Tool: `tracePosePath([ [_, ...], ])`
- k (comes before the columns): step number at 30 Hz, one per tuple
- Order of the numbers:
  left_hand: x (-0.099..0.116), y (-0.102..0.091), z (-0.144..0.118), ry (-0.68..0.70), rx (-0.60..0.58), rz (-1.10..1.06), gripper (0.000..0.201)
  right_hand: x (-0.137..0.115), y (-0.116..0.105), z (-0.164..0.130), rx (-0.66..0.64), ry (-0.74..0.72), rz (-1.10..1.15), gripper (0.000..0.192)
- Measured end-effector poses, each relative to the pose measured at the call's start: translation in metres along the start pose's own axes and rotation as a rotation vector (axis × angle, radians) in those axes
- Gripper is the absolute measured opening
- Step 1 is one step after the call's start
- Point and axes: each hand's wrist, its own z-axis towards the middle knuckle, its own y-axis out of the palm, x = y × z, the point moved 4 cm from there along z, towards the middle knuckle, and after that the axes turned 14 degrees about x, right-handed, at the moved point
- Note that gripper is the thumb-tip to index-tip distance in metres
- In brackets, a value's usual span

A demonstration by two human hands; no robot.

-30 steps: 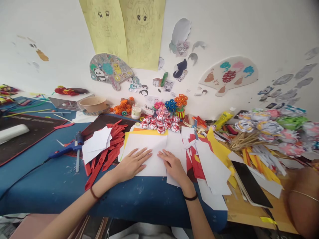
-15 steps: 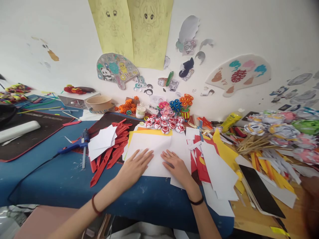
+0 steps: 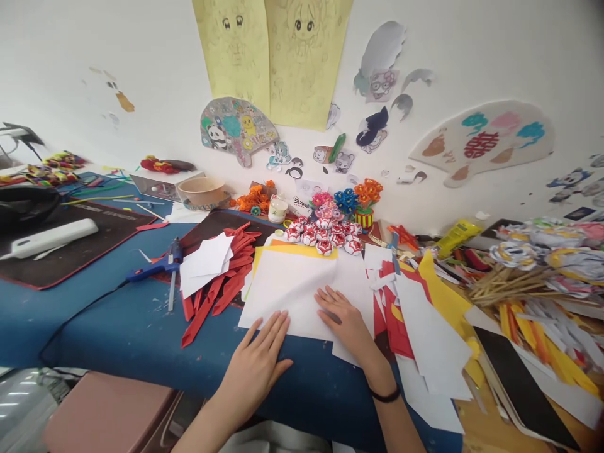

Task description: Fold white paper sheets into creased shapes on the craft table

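A large sheet of white paper (image 3: 287,283) lies in front of me over a yellow sheet (image 3: 311,250). My left hand (image 3: 259,349) rests with its fingertips on the sheet's near edge, fingers out and the thumb spread. Flat on the right part of the same sheet lies my right hand (image 3: 342,321), fingers stretched and apart. To the left, small white paper pieces (image 3: 206,264) sit on folded red paper strips (image 3: 221,296). Red-and-white paper flowers (image 3: 324,236) cluster behind the sheet.
A blue glue gun (image 3: 158,267) with a cord lies on the left. At right are white paper offcuts (image 3: 431,333), a black-faced tablet-like slab (image 3: 523,384) and paper flowers on sticks (image 3: 500,283). A yellow bottle (image 3: 457,236) leans near the wall.
My left hand has drawn back toward me, from the sheet's middle to its near edge. The right hand stays on the sheet. The camera view has turned slightly left.
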Motion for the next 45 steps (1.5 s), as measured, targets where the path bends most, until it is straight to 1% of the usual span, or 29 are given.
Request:
tracePosePath([
  [4, -0.012, 0.000, -0.009, -0.063, 0.010, 0.042, 0.061, 0.000, 0.000, 0.000, -0.007, 0.015, -0.004, 0.038],
  [8, -0.017, -0.002, -0.015, -0.131, 0.025, 0.088, 0.061, -0.002, -0.001, 0.000, -0.024, 0.036, -0.008, 0.038],
  [11, -0.018, -0.004, -0.017, -0.171, 0.044, 0.111, 0.061, -0.002, -0.001, 0.000, -0.031, 0.042, -0.006, 0.038],
  [14, -0.016, -0.005, -0.017, -0.184, 0.062, 0.122, 0.062, -0.002, -0.001, 0.000, -0.027, 0.027, -0.016, 0.038],
  [20, -0.017, -0.001, -0.017, -0.246, 0.092, 0.170, 0.069, 0.002, 0.002, -0.001, -0.030, 0.001, -0.034, 0.038],
  [27, -0.016, -0.001, -0.019, -0.261, 0.113, 0.202, 0.064, 0.000, 0.000, 0.000, -0.037, 0.019, -0.008, 0.039],
  [33, -0.015, -0.001, -0.021, -0.286, 0.103, 0.217, 0.061, -0.001, -0.002, 0.000, -0.039, 0.041, 0.022, 0.038],
  [45, -0.017, -0.001, -0.022, -0.306, 0.113, 0.181, 0.060, 0.000, -0.002, -0.001, -0.035, 0.048, 0.029, 0.038],
])
